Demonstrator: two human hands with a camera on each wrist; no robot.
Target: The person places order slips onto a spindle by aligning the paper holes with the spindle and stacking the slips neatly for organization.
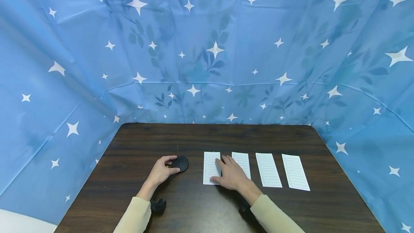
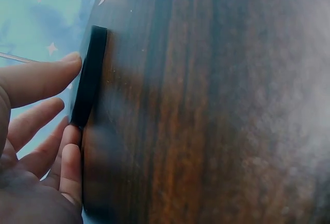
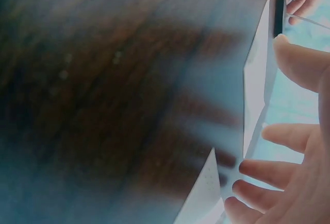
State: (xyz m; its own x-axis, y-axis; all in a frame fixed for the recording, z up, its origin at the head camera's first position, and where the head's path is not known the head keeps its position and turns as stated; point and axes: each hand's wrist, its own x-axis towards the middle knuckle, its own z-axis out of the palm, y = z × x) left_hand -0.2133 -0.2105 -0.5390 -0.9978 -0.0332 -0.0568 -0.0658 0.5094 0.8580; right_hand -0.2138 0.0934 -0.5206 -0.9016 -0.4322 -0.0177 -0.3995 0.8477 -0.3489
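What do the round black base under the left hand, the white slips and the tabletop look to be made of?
Round black base: probably plastic or metal, matte, evenly dark with no glare; a thin spike rises from it.
White slips: paper, thin, flat, printed with lines; one edge lifts in the right wrist view.
Tabletop: dark wood or wood-grain laminate, streaked grain, slight sheen.

Head view: bright, even, diffuse light, no glare; colours clean. Soft, short shadows fall beneath both forearms onto the tabletop (image 1: 207, 208), so the light reads as overhead. Wide-angle distortion bows the backdrop (image 1: 207, 46) folds and stretches the frame edges. Focus sharp throughout. Left wrist view: dimmer, wood grain smeared and hazy toward the right edge; left hand (image 2: 36, 147) soft, close to the lens. Right wrist view: heavy blur, bluish cast over the wood; paper slips (image 3: 258, 80) washed out, right hand (image 3: 294, 183) out of focus.
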